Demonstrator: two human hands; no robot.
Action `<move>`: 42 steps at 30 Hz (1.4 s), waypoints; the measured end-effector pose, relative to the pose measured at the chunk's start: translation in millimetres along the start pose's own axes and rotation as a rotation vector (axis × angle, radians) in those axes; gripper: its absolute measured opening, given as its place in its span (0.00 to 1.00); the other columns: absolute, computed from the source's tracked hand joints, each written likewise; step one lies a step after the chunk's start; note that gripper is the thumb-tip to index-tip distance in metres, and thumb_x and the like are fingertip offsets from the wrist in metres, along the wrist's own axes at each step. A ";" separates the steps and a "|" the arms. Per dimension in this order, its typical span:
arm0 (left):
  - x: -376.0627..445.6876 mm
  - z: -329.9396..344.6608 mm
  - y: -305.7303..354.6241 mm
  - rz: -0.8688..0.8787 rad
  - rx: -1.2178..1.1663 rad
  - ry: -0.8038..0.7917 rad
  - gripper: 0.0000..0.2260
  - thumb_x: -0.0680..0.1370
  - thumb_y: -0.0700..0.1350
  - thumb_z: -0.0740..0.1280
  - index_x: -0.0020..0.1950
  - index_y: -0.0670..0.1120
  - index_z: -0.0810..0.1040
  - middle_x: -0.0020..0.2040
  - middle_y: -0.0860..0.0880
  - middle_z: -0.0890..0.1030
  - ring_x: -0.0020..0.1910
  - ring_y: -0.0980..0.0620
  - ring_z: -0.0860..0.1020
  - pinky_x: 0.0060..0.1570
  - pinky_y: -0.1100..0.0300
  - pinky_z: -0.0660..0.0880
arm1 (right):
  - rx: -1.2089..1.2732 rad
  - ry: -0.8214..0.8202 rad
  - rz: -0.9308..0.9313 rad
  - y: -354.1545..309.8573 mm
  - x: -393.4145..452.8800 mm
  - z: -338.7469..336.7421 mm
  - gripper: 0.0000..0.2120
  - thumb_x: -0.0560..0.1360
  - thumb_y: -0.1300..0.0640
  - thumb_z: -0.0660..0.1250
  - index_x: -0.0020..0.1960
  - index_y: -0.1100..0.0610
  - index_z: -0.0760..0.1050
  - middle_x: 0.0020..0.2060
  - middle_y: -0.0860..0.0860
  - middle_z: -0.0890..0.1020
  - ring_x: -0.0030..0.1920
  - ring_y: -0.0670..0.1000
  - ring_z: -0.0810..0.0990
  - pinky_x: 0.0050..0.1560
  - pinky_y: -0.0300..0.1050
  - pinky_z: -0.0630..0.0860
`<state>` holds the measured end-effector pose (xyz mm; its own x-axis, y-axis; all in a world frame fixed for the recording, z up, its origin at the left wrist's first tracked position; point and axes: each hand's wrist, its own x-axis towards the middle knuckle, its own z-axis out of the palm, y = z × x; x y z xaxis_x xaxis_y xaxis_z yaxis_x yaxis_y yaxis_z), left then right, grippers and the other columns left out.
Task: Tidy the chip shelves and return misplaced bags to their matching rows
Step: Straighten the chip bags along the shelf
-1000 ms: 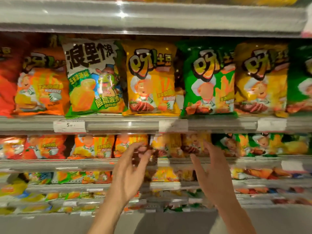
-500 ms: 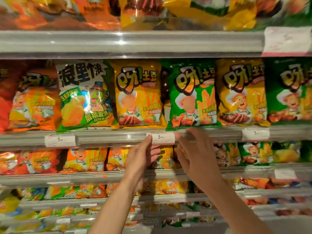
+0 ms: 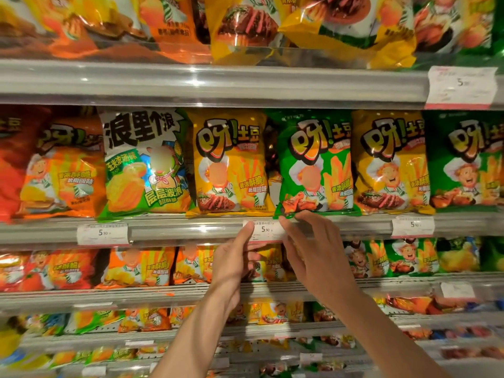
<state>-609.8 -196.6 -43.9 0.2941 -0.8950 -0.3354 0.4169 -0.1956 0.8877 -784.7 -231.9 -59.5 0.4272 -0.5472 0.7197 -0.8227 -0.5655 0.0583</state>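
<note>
A green chip bag [image 3: 313,162] stands on the middle shelf between two yellow bags [image 3: 229,162] [image 3: 390,162]. My right hand [image 3: 313,252] reaches up to its lower left corner, thumb and forefinger touching the bag's bottom seam. My left hand [image 3: 234,263] is raised just under the shelf rail [image 3: 191,230], its fingertip touching the left edge of the 5.90 price tag [image 3: 266,230]. A white and green wavy-chip bag [image 3: 141,162] stands left of the yellow one, beside an orange bag [image 3: 65,167]. Another green bag [image 3: 466,162] is at the far right.
The shelf above holds orange and yellow bags [image 3: 245,23] behind a clear lip, with a price tag [image 3: 461,87] at right. Lower shelves carry smaller orange, yellow and green bags [image 3: 403,257]. More price tags [image 3: 102,233] clip to the rail.
Both hands have risen from the lower shelf to the middle shelf's rail. The view tilted upward. My right fingers now touch the green bag's bottom corner.
</note>
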 end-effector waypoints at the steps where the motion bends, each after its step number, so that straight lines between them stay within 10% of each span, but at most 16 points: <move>1: 0.0 -0.6 0.2 0.000 -0.002 -0.010 0.17 0.75 0.57 0.74 0.42 0.42 0.89 0.33 0.43 0.82 0.27 0.51 0.74 0.27 0.60 0.70 | -0.003 0.029 -0.003 0.8 5.5 -2.2 0.17 0.81 0.53 0.65 0.68 0.55 0.77 0.62 0.60 0.77 0.61 0.62 0.77 0.60 0.58 0.74; 13: -0.5 -2.1 1.9 0.037 0.014 -0.051 0.12 0.76 0.56 0.73 0.34 0.56 0.89 0.32 0.44 0.81 0.30 0.50 0.73 0.31 0.58 0.69 | -0.149 0.008 -0.375 3.1 85.2 8.2 0.29 0.74 0.62 0.72 0.74 0.55 0.72 0.76 0.56 0.70 0.76 0.60 0.68 0.77 0.65 0.57; 22: 3.2 -3.1 -3.0 0.056 0.010 -0.028 0.15 0.76 0.56 0.74 0.39 0.45 0.87 0.34 0.40 0.83 0.30 0.50 0.73 0.27 0.60 0.70 | -0.111 0.012 -0.365 2.2 86.5 7.0 0.32 0.70 0.62 0.77 0.73 0.55 0.73 0.75 0.56 0.72 0.75 0.60 0.70 0.73 0.67 0.64; 30: 8.6 13.1 -23.0 0.132 -0.055 0.126 0.27 0.76 0.56 0.73 0.50 0.28 0.81 0.29 0.42 0.80 0.28 0.46 0.75 0.27 0.61 0.73 | 0.056 0.208 -0.064 39.4 68.9 -30.0 0.20 0.78 0.57 0.70 0.68 0.61 0.78 0.75 0.62 0.69 0.77 0.62 0.65 0.75 0.65 0.63; 42: 6.4 29.1 -30.1 0.125 -0.007 0.072 0.17 0.77 0.53 0.73 0.38 0.40 0.84 0.29 0.43 0.80 0.24 0.54 0.71 0.24 0.66 0.69 | 0.247 0.091 0.150 73.2 37.3 -28.0 0.39 0.77 0.45 0.73 0.80 0.57 0.59 0.75 0.62 0.68 0.78 0.58 0.66 0.68 0.64 0.74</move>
<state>-645.5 -208.2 -63.6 0.4048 -0.8811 -0.2445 0.3790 -0.0817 0.9218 -839.5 -276.4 -8.9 0.2630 -0.5847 0.7675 -0.7530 -0.6217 -0.2156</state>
